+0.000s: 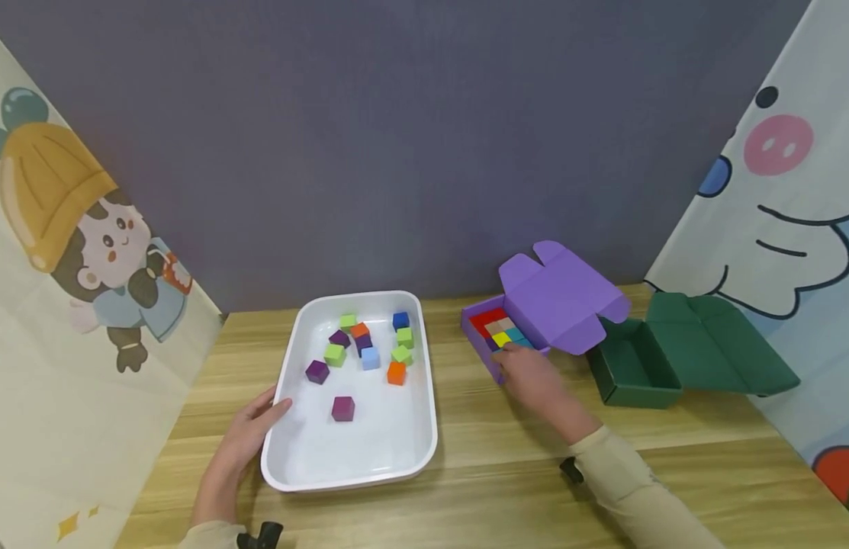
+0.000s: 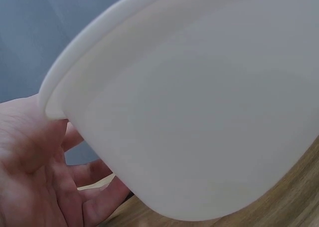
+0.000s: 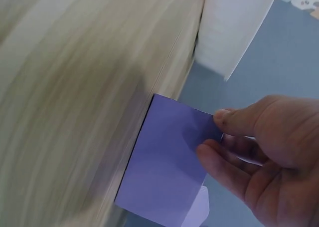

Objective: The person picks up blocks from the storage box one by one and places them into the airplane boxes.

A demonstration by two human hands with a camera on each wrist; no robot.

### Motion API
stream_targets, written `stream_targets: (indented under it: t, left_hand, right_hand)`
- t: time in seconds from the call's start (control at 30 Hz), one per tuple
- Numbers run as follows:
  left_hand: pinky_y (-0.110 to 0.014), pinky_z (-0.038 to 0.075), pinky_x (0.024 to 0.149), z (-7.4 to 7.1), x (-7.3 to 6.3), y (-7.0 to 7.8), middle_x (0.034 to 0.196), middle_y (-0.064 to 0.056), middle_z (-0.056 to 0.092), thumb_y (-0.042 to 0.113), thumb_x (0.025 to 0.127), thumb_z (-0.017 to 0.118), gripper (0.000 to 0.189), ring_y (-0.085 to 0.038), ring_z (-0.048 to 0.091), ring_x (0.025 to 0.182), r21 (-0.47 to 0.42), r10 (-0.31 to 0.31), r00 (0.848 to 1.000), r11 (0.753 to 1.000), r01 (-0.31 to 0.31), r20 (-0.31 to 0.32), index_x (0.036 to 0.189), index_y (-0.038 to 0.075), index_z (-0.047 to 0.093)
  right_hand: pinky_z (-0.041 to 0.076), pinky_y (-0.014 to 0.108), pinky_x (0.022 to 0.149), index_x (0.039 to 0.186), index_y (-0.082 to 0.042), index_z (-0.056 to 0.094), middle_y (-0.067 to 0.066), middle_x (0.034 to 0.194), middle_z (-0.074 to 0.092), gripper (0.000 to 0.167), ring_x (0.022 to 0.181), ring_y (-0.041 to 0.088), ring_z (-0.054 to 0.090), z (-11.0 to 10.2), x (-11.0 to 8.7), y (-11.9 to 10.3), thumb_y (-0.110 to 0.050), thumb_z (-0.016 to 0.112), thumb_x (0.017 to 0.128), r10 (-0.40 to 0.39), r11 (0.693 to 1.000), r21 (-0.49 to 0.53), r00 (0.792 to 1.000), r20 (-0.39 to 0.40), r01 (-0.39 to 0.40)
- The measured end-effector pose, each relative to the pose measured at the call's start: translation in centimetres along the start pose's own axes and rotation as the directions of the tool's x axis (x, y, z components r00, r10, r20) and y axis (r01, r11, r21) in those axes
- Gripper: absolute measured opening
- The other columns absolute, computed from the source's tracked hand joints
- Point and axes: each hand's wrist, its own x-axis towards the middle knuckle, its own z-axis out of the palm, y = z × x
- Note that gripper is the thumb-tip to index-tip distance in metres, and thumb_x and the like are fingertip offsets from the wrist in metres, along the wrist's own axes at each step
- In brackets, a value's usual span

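Note:
My left hand (image 1: 249, 427) holds the left rim of a white tray (image 1: 355, 465), its thumb over the edge; in the left wrist view the fingers (image 2: 94, 197) bend beneath the rim. Several coloured cubes lie loose in the tray, a magenta cube (image 1: 343, 409) nearest the front. Over the near edge of an open purple box (image 1: 480, 347) is my right hand (image 1: 534, 381), fingertips by the cubes inside. Red, tan, yellow and teal cubes sit packed there. In the right wrist view, the thumb and fingers meet the box's top edge; whether they pinch a cube is hidden.
The purple lid (image 1: 561, 293) leans open to the right. Beside it stands an open green box (image 1: 637, 393), its lid (image 1: 719, 343) spread rightward. A grey wall panel (image 1: 410, 152) rises behind the wooden table (image 1: 493, 488), with printed cloths at both sides.

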Motion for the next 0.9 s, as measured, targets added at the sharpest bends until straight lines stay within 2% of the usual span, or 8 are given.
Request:
stream_targets:
  t: [0.2,0.43,0.67,0.8,0.87,0.9]
  left_hand:
    - [-0.034,0.049,0.091,0.1,0.0,0.2,0.149,-0.024,0.036,0.047,0.094,0.061,0.075,-0.035,0.051,0.122,-0.005,0.003,1.0,1.0,-0.003,-0.001,0.152,0.009,0.033]
    - [-0.034,0.05,0.09,0.1,-0.1,0.0,0.148,-0.024,0.037,0.047,0.093,0.062,0.075,-0.035,0.052,0.12,-0.019,0.001,1.0,1.0,-0.001,0.001,0.152,0.009,0.033]
    - [-0.038,0.049,0.093,0.1,-0.1,0.2,0.149,-0.025,0.035,0.05,0.093,0.06,0.077,-0.037,0.051,0.122,0.0,-0.009,1.0,1.0,0.009,0.001,0.152,0.01,0.032]
    - [-0.037,0.049,0.092,0.1,0.0,0.2,0.149,-0.025,0.036,0.05,0.093,0.061,0.077,-0.036,0.051,0.122,-0.002,-0.007,1.0,1.0,0.007,0.005,0.152,0.009,0.032]
    - [-0.036,0.049,0.092,0.0,0.0,0.2,0.148,-0.025,0.036,0.049,0.093,0.061,0.077,-0.036,0.05,0.122,-0.001,-0.007,1.0,1.0,0.007,0.006,0.152,0.009,0.032]
    - [-0.036,0.049,0.092,0.0,-0.1,0.2,0.148,-0.025,0.036,0.049,0.093,0.06,0.076,-0.036,0.05,0.122,0.003,-0.007,1.0,1.0,0.007,0.006,0.152,0.009,0.032]
  right_hand:
    - [0.055,0.038,0.062,0.096,-0.003,0.071,0.01,0.085,0.064,0.022,0.075,0.024,0.062,-0.4,-0.1,2.8,0.007,0.071,0.076,0.069,0.998,0.005,0.997,0.02,-0.069]
    - [0.056,0.038,0.066,0.103,-0.004,0.072,0.01,0.091,0.064,0.019,0.081,0.025,0.061,-0.6,-0.1,5.3,0.003,0.067,0.086,0.183,0.981,0.051,0.98,0.082,-0.188]
    - [0.053,0.039,0.059,0.109,-0.003,0.07,0.013,0.099,0.065,0.024,0.071,0.022,0.058,-1.0,-0.9,5.8,-0.007,0.072,0.086,0.219,0.972,0.083,0.976,0.014,-0.219]
    - [0.05,0.042,0.05,0.1,-0.005,0.07,0.011,0.091,0.066,0.016,0.065,0.024,0.059,-2.6,-2.6,5.6,-0.011,0.071,0.086,0.297,0.955,0.028,0.954,-0.045,-0.296]
    - [0.047,0.043,0.044,0.088,-0.006,0.068,0.009,0.077,0.063,0.005,0.058,0.025,0.057,-3.6,-3.6,5.4,-0.011,0.068,0.086,0.357,0.934,0.0,0.933,-0.054,-0.358]
    - [0.043,0.042,0.04,0.082,-0.007,0.065,0.009,0.07,0.061,0.005,0.054,0.025,0.055,-4.1,-4.1,5.4,-0.01,0.066,0.086,0.39,0.92,-0.009,0.919,-0.058,-0.391]
